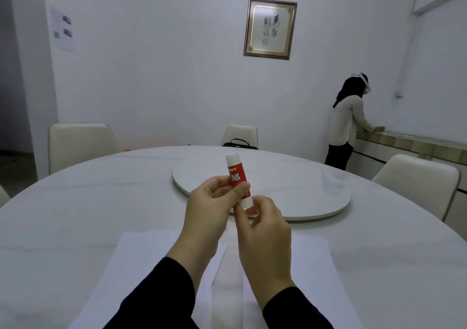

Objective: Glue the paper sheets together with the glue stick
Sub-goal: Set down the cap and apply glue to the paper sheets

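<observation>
I see the glue stick [237, 177] held up over the round table [75, 202], cap at 12 o'clock. My left hand [214, 207] pinches its red middle. My right hand [262, 227] pinches its white bottom end. Two paper sheets [141, 265] lie at 6 o'clock.

Your path down to the two paper sheets [141, 260] is open on both sides, with bare table [63, 202] left and right of them. Ahead, the raised turntable [290, 189] blocks a flat slide forward.
</observation>
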### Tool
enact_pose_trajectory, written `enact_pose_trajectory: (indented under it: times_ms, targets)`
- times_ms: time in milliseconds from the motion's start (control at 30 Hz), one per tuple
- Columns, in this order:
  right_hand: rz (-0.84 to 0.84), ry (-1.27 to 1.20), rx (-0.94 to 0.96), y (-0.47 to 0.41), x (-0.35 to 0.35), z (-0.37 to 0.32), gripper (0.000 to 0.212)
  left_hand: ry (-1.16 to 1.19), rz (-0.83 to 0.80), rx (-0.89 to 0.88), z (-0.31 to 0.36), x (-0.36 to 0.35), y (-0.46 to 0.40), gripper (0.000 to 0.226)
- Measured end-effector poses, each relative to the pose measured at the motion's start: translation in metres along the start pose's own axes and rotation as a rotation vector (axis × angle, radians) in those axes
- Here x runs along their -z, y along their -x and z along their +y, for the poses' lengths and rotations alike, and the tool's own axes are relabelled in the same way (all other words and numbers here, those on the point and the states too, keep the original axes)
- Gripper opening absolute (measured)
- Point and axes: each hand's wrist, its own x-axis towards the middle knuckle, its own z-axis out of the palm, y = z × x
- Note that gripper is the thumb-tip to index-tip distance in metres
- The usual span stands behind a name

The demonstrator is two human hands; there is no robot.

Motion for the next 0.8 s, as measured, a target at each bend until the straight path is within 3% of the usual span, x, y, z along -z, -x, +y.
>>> enact_pose_trajectory:
  times_ms: [133, 233, 300, 400, 433, 500, 600, 667, 733, 800]
  targets:
    - [0.052, 0.001, 0.092, -0.001, 0.001, -0.004, 0.042, -0.028, 0.003, -0.053, 0.011, -0.009, 0.005, 0.031]
    - [-0.042, -0.169, 0.081, -0.004, 0.007, -0.005, 0.031, -0.017, -0.052, -0.042, 0.018, -0.008, 0.006, 0.036]
    - [-0.195, -0.556, -0.113, -0.008, 0.015, -0.006, 0.026, -0.006, -0.106, -0.027, 0.023, -0.005, 0.006, 0.037]
    - [-0.478, -1.365, -0.561, -0.01, 0.022, -0.009, 0.025, -0.022, -0.157, 0.016, 0.024, -0.003, 0.006, 0.044]
    - [-0.528, -1.553, -0.664, -0.009, 0.021, -0.009, 0.026, -0.027, -0.172, 0.034, 0.024, -0.003, 0.006, 0.047]
    - [-0.549, -1.7, -0.737, -0.008, 0.019, -0.006, 0.029, -0.03, -0.197, 0.045, 0.024, -0.003, 0.007, 0.051]
    - [-0.495, -1.579, -0.702, -0.009, 0.019, -0.001, 0.028, -0.048, -0.164, 0.026, 0.027, -0.006, 0.007, 0.052]
    - [-0.464, -1.426, -0.681, -0.008, 0.019, -0.002, 0.029, -0.076, -0.097, 0.01, 0.027, -0.009, 0.006, 0.038]
    - [-0.378, -1.194, -0.609, -0.006, 0.019, -0.004, 0.032, -0.107, -0.033, -0.004, 0.027, -0.01, 0.006, 0.027]
    - [-0.245, -0.879, -0.42, -0.001, 0.018, -0.005, 0.031, -0.113, 0.008, -0.009, 0.027, -0.011, 0.006, 0.025]
